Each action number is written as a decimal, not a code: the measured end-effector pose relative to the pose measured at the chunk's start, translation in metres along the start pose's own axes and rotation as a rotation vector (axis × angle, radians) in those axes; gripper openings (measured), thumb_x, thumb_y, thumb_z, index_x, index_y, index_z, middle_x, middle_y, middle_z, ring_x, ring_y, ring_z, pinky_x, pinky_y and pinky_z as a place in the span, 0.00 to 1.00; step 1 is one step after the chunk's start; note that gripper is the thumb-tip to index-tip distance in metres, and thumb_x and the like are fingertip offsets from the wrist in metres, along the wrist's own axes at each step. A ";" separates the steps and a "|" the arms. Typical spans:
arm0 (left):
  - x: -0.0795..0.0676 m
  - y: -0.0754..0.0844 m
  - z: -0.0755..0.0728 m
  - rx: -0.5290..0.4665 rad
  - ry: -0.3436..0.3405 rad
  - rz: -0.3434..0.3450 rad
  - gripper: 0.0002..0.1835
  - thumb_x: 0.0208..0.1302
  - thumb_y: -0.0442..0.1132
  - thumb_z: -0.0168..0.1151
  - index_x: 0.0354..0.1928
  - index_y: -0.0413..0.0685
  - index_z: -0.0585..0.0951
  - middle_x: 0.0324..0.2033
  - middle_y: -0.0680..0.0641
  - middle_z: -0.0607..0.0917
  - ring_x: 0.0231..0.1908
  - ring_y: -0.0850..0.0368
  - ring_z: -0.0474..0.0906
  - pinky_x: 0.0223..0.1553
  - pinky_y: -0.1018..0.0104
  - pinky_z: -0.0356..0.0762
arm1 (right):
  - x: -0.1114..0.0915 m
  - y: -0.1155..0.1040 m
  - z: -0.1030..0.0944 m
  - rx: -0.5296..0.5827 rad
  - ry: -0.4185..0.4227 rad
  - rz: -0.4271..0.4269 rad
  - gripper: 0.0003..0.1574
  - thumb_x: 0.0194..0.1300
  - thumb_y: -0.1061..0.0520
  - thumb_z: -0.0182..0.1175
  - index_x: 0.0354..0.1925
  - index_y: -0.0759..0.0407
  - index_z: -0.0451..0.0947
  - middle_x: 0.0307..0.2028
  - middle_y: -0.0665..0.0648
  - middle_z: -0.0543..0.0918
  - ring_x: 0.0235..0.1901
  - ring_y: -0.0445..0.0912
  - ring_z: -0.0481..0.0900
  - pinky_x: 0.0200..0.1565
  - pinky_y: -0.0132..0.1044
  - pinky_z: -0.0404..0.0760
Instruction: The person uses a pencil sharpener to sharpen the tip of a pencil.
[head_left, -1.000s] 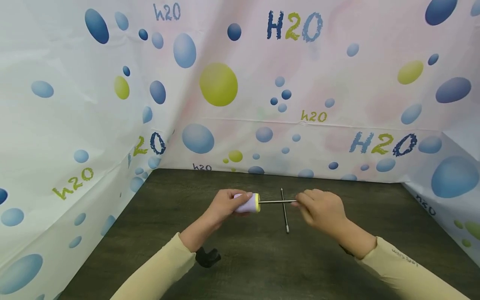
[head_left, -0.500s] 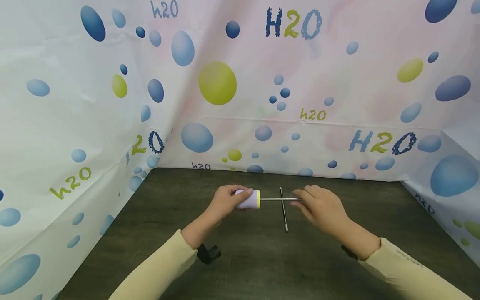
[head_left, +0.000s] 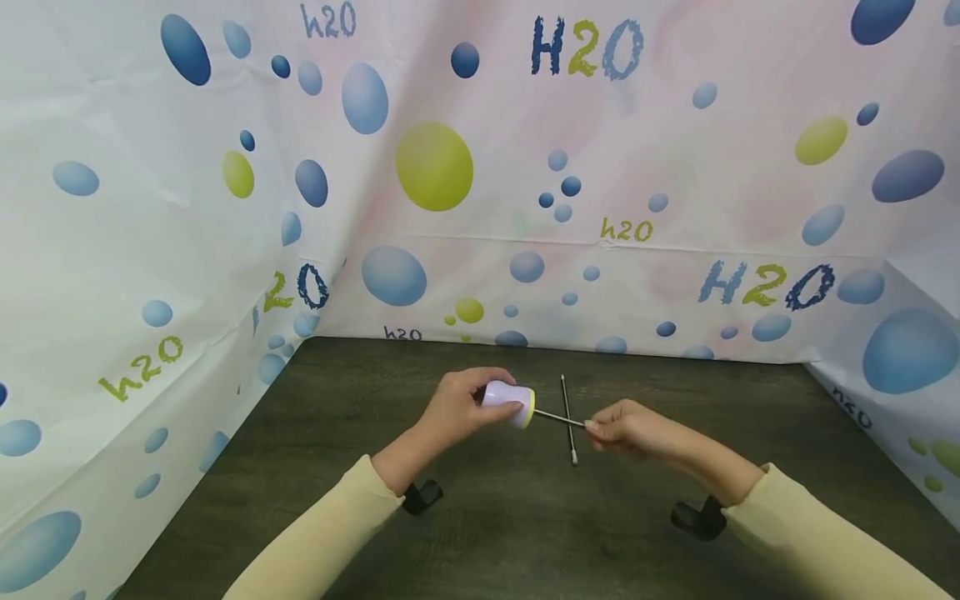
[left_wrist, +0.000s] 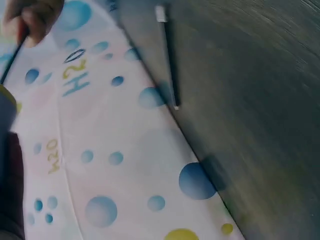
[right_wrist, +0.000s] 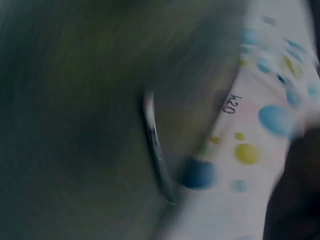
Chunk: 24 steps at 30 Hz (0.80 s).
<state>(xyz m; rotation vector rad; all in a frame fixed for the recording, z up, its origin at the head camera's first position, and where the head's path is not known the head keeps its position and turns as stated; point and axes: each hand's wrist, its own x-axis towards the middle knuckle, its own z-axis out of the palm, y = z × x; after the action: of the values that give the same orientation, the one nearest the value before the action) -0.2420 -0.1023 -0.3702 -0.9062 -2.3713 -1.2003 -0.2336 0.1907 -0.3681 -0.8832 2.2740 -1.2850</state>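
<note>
A lavender cylinder with a yellow rim (head_left: 508, 401) is held by my left hand (head_left: 455, 410), thumb on the near side. Out of its rimmed end runs a thin metal rod (head_left: 558, 417), slanting down to the right. My right hand (head_left: 626, 427) pinches that rod's far end between thumb and curled fingers, hiding the tip. A second metal rod (head_left: 567, 429) lies on the dark table behind and below the held one, its thicker pale end nearest me. This loose rod (left_wrist: 169, 55) shows in the left wrist view, and the same rod (right_wrist: 156, 145) appears blurred in the right wrist view.
The dark wood-look table (head_left: 517, 533) ends at a white printed sheet (head_left: 525, 208) that rises behind and along both sides. Black wrist mounts (head_left: 423, 497) hang under both forearms.
The right hand has turned and lowered, from fingers over the rod to a pinch at its end. The cylinder has shifted slightly right and tilted, so the rod now slopes down rightward.
</note>
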 end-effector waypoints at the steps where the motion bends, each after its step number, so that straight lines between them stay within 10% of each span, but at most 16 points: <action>1: -0.001 0.000 0.001 0.025 0.004 0.073 0.13 0.57 0.36 0.76 0.43 0.40 0.86 0.38 0.40 0.91 0.30 0.56 0.82 0.31 0.72 0.79 | 0.000 0.001 -0.004 0.132 -0.089 0.100 0.23 0.82 0.53 0.46 0.30 0.57 0.77 0.16 0.41 0.60 0.14 0.34 0.49 0.20 0.33 0.49; 3: -0.003 -0.001 0.004 0.035 -0.002 0.124 0.12 0.57 0.35 0.76 0.42 0.39 0.86 0.37 0.40 0.91 0.29 0.57 0.82 0.31 0.74 0.79 | -0.001 0.003 -0.009 0.205 -0.162 0.183 0.23 0.82 0.54 0.44 0.32 0.59 0.79 0.15 0.43 0.58 0.13 0.36 0.49 0.18 0.33 0.49; 5: -0.005 -0.002 0.007 -0.008 -0.018 0.031 0.11 0.60 0.37 0.74 0.43 0.40 0.87 0.38 0.40 0.91 0.29 0.59 0.81 0.31 0.75 0.78 | -0.004 0.002 -0.006 0.022 -0.092 0.105 0.23 0.82 0.52 0.47 0.38 0.62 0.84 0.15 0.44 0.65 0.14 0.34 0.54 0.19 0.33 0.55; 10: -0.004 -0.005 0.010 -0.220 -0.029 -0.416 0.16 0.68 0.46 0.67 0.48 0.41 0.88 0.44 0.39 0.88 0.35 0.59 0.80 0.36 0.66 0.83 | -0.006 0.001 0.016 -0.974 0.497 -0.303 0.34 0.81 0.37 0.43 0.47 0.58 0.87 0.28 0.49 0.85 0.23 0.39 0.77 0.24 0.31 0.72; 14: -0.001 -0.007 0.006 -0.501 -0.109 -0.665 0.26 0.72 0.51 0.62 0.55 0.32 0.84 0.40 0.40 0.86 0.32 0.59 0.84 0.36 0.63 0.87 | -0.001 0.010 0.017 -1.383 0.836 -0.712 0.35 0.84 0.40 0.36 0.43 0.59 0.82 0.27 0.51 0.80 0.24 0.43 0.74 0.22 0.32 0.70; 19: -0.004 -0.006 0.004 -0.578 -0.189 -0.726 0.27 0.73 0.50 0.60 0.56 0.28 0.81 0.35 0.42 0.86 0.26 0.60 0.85 0.34 0.65 0.86 | 0.007 0.014 0.015 -1.422 0.941 -0.970 0.26 0.84 0.49 0.43 0.33 0.58 0.80 0.22 0.50 0.76 0.19 0.43 0.70 0.17 0.32 0.64; 24: -0.012 -0.007 0.010 -0.389 -0.045 -0.508 0.18 0.70 0.44 0.65 0.50 0.34 0.86 0.40 0.36 0.87 0.31 0.60 0.81 0.36 0.63 0.85 | 0.006 0.006 0.020 -1.221 0.825 -0.719 0.35 0.83 0.41 0.39 0.28 0.54 0.82 0.19 0.47 0.80 0.16 0.39 0.72 0.15 0.29 0.61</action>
<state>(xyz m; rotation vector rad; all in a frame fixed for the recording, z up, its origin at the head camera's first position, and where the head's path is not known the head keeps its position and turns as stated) -0.2375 -0.1020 -0.3868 -0.4318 -2.5340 -1.8983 -0.2282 0.1768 -0.3831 -1.9467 3.6632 -0.2286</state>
